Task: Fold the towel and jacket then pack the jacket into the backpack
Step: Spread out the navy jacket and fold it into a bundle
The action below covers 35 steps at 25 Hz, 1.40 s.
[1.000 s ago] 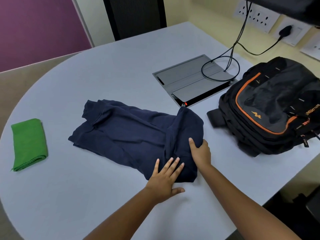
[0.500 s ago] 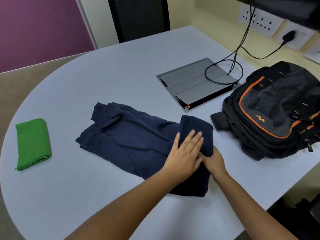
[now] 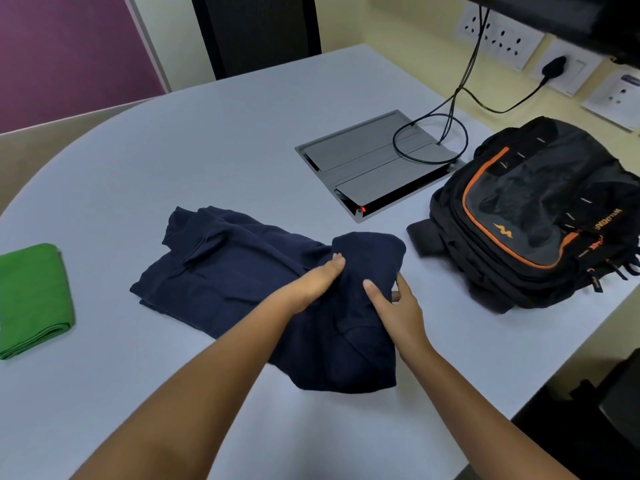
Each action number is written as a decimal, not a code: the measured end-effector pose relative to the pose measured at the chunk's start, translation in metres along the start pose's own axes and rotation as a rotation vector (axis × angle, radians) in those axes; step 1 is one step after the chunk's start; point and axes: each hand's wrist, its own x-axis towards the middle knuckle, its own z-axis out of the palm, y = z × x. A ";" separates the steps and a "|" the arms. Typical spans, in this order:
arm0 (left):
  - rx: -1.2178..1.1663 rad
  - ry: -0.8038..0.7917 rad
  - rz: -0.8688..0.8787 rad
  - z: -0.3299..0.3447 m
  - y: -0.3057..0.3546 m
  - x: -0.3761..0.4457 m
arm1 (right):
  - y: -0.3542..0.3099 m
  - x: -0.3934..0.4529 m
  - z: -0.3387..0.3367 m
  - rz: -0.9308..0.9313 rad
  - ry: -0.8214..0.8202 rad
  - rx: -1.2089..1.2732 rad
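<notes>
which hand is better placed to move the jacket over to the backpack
Probably the right hand: it grips the jacket on the side nearest the backpack, while the left hand sits further away.

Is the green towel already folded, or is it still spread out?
Folded. The green towel lies as a compact rectangle at the table's left, with stacked layers showing along its near edge.

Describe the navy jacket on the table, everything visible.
The navy jacket is soft, matte knit fabric, partly folded and rumpled, lying flat on the grey table between the green towel and black backpack. Its collar end points left. The left hand gathers a fold at its right end; the right hand pinches the edge there.
</notes>
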 end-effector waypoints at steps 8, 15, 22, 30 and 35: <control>-0.502 0.231 -0.072 -0.063 -0.006 -0.040 | -0.052 0.006 0.073 -0.197 -0.350 0.062; -0.006 0.369 0.165 -0.039 -0.064 -0.072 | -0.056 0.067 0.073 -0.407 -0.187 0.008; 0.051 -0.097 0.132 -0.066 -0.076 -0.053 | -0.044 0.110 0.038 -0.177 -0.740 -0.209; 0.406 0.587 0.280 -0.031 -0.101 -0.089 | -0.041 0.112 0.061 -0.233 -0.680 -0.507; 1.331 0.443 0.529 -0.008 -0.132 -0.103 | -0.032 0.099 0.073 -0.305 -0.459 -0.481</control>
